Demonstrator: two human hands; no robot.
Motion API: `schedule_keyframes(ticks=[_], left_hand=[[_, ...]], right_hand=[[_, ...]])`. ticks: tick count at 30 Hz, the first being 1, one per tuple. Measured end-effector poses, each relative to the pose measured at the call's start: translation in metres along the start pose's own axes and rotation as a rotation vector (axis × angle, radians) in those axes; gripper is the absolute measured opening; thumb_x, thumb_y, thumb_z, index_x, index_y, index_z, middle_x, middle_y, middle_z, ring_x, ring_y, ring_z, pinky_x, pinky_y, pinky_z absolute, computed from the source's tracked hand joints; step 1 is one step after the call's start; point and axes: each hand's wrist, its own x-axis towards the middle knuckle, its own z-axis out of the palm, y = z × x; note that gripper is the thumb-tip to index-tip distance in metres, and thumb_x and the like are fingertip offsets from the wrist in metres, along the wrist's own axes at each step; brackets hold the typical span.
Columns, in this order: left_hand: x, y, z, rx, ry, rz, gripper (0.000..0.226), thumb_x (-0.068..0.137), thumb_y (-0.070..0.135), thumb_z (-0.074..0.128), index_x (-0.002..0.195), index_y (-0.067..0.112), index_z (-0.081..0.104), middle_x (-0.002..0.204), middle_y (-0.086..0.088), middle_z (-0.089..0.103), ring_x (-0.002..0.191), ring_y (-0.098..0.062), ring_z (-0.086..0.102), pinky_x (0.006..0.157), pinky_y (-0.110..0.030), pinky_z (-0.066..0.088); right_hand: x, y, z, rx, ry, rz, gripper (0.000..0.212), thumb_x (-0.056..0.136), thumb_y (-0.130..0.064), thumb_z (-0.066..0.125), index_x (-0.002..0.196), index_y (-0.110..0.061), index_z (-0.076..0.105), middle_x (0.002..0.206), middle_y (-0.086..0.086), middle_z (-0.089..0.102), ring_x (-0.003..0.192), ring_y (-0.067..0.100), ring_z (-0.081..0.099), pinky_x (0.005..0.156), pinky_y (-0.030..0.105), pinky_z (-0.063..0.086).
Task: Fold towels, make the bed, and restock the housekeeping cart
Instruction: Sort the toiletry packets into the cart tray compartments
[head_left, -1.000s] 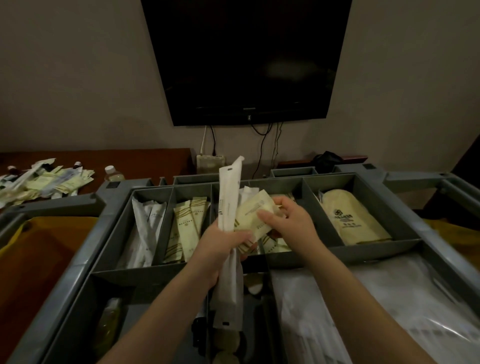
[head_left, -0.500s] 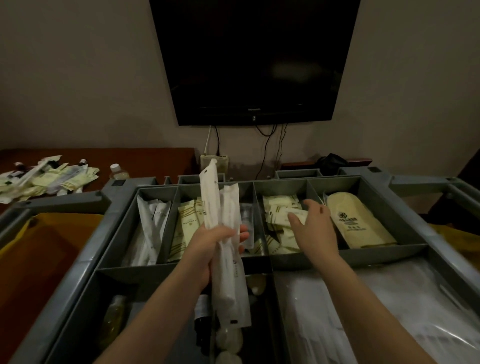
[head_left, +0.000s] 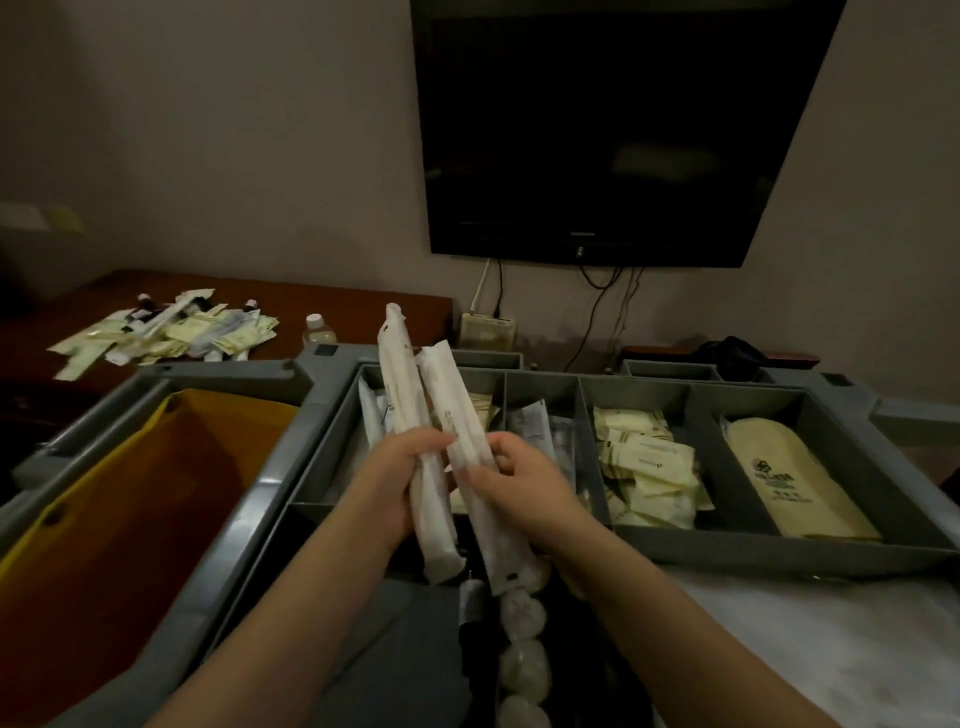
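The left hand (head_left: 400, 478) grips one long white packet (head_left: 402, 415); the right hand (head_left: 519, 486) pinches a second packet (head_left: 467, 457) beside it, above the cart tray (head_left: 779, 551).

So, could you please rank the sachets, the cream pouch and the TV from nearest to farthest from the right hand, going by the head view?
1. Sachets: in the tray compartment just right of the right hand.
2. Cream pouch: end compartment, farther right.
3. TV: up on the wall, behind the tray.
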Motion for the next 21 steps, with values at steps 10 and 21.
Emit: schedule_keyframes(ticks=[10, 21], left_hand=[[0.008, 0.042, -0.092, 0.029, 0.165, 0.037, 0.016, 0.090, -0.003, 0.050, 0.096, 0.012, 0.056, 0.083, -0.012, 0.065, 0.061, -0.014, 0.062, 0.061, -0.028, 0.055], [0.026, 0.069, -0.133, 0.207, 0.105, 0.003, 0.015, 0.083, -0.007, 0.055, 0.092, 0.005, 0.059, 0.095, -0.012, 0.064, 0.080, -0.019, 0.059, 0.080, -0.032, 0.050]], right_hand=[[0.057, -0.017, 0.048, -0.109, 0.183, -0.021, 0.027, 0.098, -0.022, 0.047, 0.125, -0.026, 0.052, 0.130, 0.002, 0.052, 0.109, 0.017, 0.054, 0.091, 0.031, 0.048], [0.102, -0.016, 0.122, -1.110, 0.219, -0.026, 0.045, 0.097, -0.040, 0.042, 0.138, -0.023, 0.042, 0.150, 0.002, 0.029, 0.139, 0.024, 0.021, 0.112, 0.048, 0.015]])
